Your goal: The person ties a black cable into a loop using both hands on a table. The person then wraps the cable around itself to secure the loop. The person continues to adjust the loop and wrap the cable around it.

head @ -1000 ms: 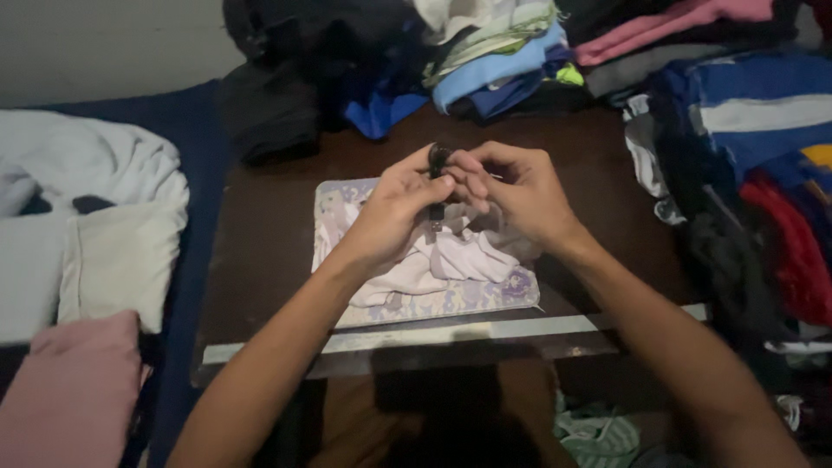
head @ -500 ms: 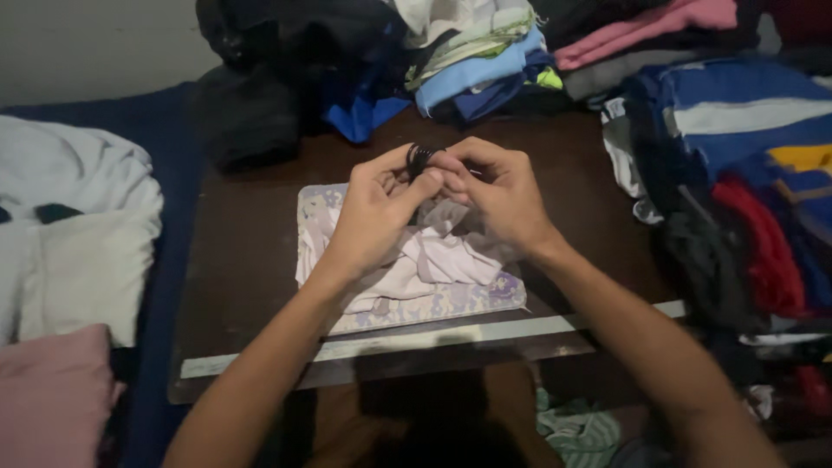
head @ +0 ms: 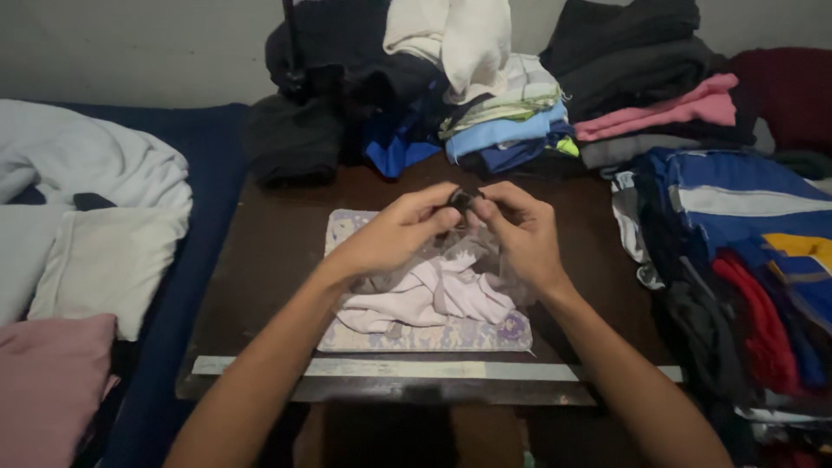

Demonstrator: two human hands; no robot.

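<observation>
Both hands are meeting above the middle of the worktop (head: 260, 286), pinching one small dark band (head: 462, 198) between them. The left hand (head: 394, 234) is closing its thumb and forefinger on the band's left side; the right hand (head: 523, 232) is gripping the other side with curled fingers (head: 490, 208). The band is sitting just over a pale garment (head: 433, 299), which is lying bunched on a flowered mat (head: 485, 334) near the worktop's front edge. Whether the band is looping any cloth yet, I cannot tell; the fingers are hiding it.

Judging from how things lie, the work is looking early to midway: the garment is gathered into a loose bundle on the mat, but the band is not around it, so the binding seems left to do.

Counting: two hands, one band, one pale garment, one mat, one worktop. Folded clothes (head: 507, 130) are stacking in several piles along the back and right side; their number is too jumbled to count. At the left, one white bedding heap (head: 87, 160), one cream pillow (head: 108, 260) and one pink cloth (head: 48, 381) are resting on a blue bed (head: 212, 156).
</observation>
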